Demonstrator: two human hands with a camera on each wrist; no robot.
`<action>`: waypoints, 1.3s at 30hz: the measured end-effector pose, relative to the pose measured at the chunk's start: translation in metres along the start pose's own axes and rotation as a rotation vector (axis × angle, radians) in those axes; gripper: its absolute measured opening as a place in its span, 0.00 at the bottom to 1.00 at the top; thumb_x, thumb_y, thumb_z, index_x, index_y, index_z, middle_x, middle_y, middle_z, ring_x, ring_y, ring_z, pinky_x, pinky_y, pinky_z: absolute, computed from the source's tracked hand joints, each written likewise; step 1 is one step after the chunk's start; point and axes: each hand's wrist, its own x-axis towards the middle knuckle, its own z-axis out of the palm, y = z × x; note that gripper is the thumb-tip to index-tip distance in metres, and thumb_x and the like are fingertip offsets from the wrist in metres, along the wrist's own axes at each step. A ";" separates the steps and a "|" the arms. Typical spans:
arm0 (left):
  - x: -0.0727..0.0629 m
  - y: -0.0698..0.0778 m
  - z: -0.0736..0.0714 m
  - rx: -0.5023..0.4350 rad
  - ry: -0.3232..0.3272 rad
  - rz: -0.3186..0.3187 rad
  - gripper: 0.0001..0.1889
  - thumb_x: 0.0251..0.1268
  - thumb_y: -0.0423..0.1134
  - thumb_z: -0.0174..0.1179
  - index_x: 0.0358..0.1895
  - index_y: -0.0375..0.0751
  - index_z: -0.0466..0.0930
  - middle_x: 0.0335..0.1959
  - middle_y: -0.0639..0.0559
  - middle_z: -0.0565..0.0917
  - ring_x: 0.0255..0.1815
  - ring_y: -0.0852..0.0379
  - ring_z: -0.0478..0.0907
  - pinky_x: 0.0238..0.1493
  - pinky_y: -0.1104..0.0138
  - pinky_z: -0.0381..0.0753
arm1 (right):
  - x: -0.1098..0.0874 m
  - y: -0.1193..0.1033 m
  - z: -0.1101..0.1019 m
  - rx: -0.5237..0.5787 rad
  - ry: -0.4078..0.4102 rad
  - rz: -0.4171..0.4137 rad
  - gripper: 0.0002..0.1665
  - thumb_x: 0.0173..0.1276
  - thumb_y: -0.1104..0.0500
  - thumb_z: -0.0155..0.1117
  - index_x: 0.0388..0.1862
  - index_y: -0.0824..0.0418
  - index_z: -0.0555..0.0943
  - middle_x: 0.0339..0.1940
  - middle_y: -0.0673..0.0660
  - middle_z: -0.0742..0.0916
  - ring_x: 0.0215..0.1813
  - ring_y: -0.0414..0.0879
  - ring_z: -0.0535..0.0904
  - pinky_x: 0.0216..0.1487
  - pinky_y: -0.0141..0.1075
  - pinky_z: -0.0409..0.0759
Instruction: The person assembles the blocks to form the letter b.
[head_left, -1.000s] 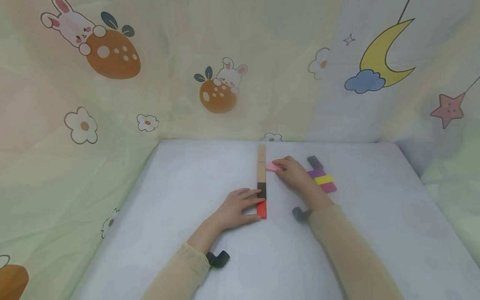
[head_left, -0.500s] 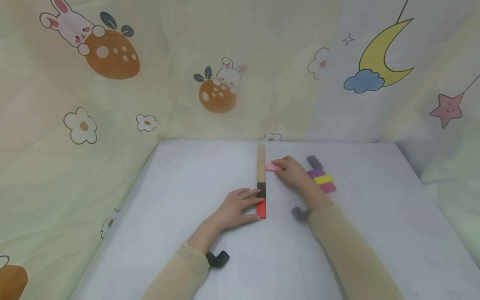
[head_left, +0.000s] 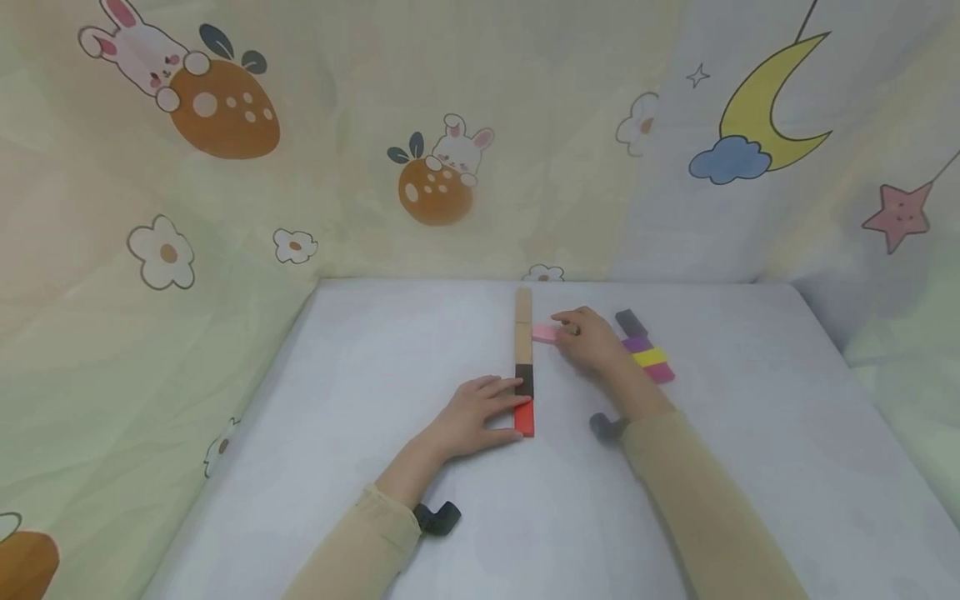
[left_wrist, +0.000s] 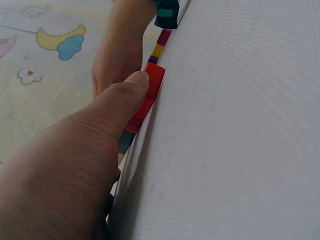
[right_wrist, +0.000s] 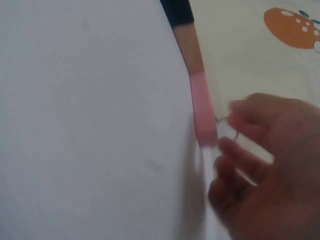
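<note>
A straight row of blocks lies on the table: two tan wooden blocks [head_left: 522, 342], a black block [head_left: 525, 371] and a red block [head_left: 524, 418] at the near end. My left hand [head_left: 474, 419] rests beside the row with its fingers stretched over the black and red blocks. In the left wrist view its thumb touches the red block [left_wrist: 152, 82]. A pink block [head_left: 543, 334] sits crosswise against the right side of a tan block. My right hand [head_left: 592, 343] is just right of the pink block, and a small gap separates its fingertips from the block's end [right_wrist: 207, 135].
Right of my right hand lie a dark grey block [head_left: 631, 323], a purple block [head_left: 636, 343], a yellow block [head_left: 649, 357] and a magenta block [head_left: 661, 372]. The white table [head_left: 375, 350] meets a printed cloth [head_left: 345, 192] at its back and sides.
My right hand has let go of the pink block and moved slightly right, away from it. The pink block stays against the row. My left hand has not moved.
</note>
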 end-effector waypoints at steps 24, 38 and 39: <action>-0.002 0.003 -0.002 -0.009 -0.028 -0.044 0.32 0.64 0.70 0.53 0.71 0.72 0.65 0.77 0.66 0.61 0.78 0.50 0.58 0.77 0.49 0.57 | -0.012 0.065 -0.076 -0.159 -0.022 0.131 0.37 0.72 0.46 0.52 0.68 0.73 0.66 0.66 0.75 0.74 0.68 0.72 0.66 0.71 0.62 0.62; -0.002 0.003 -0.001 -0.018 -0.021 -0.037 0.32 0.64 0.69 0.54 0.71 0.72 0.66 0.77 0.65 0.62 0.78 0.50 0.58 0.77 0.50 0.57 | -0.020 0.029 -0.065 -0.111 0.111 0.073 0.35 0.70 0.47 0.56 0.68 0.68 0.69 0.56 0.71 0.81 0.58 0.65 0.75 0.64 0.59 0.71; -0.001 0.003 0.000 -0.018 -0.022 -0.035 0.32 0.64 0.69 0.54 0.71 0.72 0.65 0.77 0.65 0.62 0.78 0.50 0.58 0.77 0.50 0.57 | -0.021 0.027 -0.063 -0.107 0.109 0.064 0.34 0.70 0.47 0.56 0.68 0.68 0.69 0.55 0.71 0.81 0.57 0.64 0.76 0.63 0.58 0.72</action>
